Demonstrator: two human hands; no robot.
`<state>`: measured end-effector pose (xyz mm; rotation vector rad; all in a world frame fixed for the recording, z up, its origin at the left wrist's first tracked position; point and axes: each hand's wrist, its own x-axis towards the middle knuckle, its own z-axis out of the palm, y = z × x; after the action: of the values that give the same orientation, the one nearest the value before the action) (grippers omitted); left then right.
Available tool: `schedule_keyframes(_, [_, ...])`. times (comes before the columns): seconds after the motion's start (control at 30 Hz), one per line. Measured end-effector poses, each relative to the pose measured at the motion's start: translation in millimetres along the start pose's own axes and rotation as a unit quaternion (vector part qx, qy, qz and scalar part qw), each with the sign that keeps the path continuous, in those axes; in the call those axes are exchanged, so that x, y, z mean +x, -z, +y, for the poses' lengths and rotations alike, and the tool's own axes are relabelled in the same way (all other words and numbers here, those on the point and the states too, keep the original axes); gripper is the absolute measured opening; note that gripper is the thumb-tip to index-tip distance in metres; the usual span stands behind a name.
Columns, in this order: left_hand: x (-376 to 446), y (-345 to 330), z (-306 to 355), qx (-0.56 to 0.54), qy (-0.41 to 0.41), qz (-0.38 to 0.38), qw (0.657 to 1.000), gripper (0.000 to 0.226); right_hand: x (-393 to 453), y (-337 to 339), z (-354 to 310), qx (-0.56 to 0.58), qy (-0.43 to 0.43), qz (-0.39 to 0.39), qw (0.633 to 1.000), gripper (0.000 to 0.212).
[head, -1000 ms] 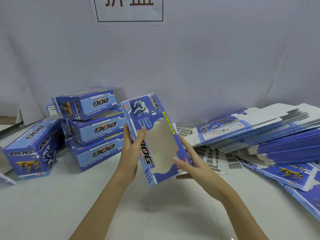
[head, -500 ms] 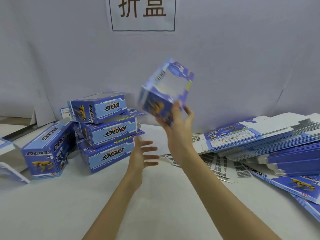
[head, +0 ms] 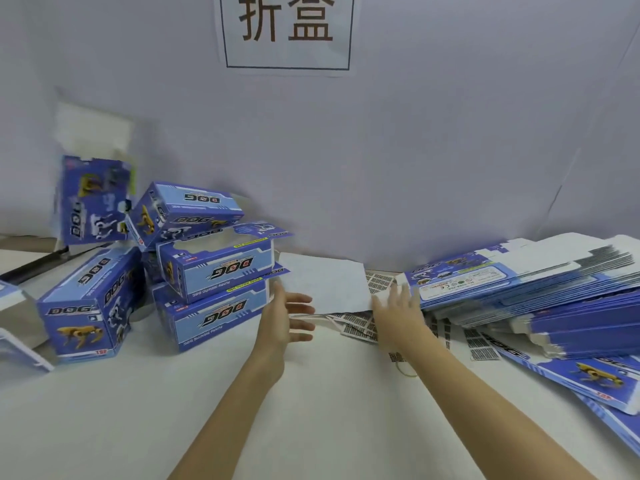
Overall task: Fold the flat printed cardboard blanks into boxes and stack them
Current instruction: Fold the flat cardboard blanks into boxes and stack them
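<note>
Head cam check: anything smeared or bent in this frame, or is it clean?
Head view: the box in the air at far left is motion-smeared, the right hand softly blurred; the stacked boxes read sharp; wide-angle bending curves the flat blanks at the right edge; lighting even, no glare.

wall sign (head: 287, 31) – "折盒", folded boxes (head: 214, 268) – "DOG"

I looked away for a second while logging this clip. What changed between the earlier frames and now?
The right hand let go of the folded box, which now appears blurred at the far left above the stacked boxes. That hand has moved right, toward the flat blanks. The left hand remains open and holds nothing. The lower stacked boxes and the blanks lie as before.
</note>
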<state>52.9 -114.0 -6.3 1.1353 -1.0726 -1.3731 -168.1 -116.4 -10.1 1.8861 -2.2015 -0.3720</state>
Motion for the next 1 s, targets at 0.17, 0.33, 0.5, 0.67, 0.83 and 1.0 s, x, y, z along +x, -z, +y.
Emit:
schedule_keyframes(0.17, [-1, 0, 0, 0.016, -0.002, -0.002, 1.0, 0.074, -13, -28, 22, -0.068, 0.037, 0.089, 0.993, 0.039])
schedule_keyframes(0.33, [-1, 1, 0, 0.025, -0.009, -0.003, 1.0, 0.07, -10, -24, 37, -0.112, 0.108, 0.127, 0.98, 0.028])
schedule_keyframes(0.5, [-1, 0, -1, 0.036, -0.016, -0.007, 0.999, 0.07, -9, -22, 40, -0.127, 0.133, 0.159, 0.97, 0.025])
schedule_keyframes(0.67, [0, 0, -3, 0.056, -0.022, -0.004, 0.998, 0.062, -11, -20, 53, -0.105, 0.142, 0.171, 0.969, 0.028])
schedule_keyframes(0.83, [2, -2, -4, 0.071, -0.019, -0.008, 0.997, 0.059, -11, -8, 69, -0.082, 0.186, 0.151, 0.967, 0.035])
schedule_keyframes(1.0, [2, -4, -5, 0.077, -0.02, -0.013, 0.997, 0.06, -16, -1, 74, -0.035, 0.171, 0.17, 0.97, 0.03])
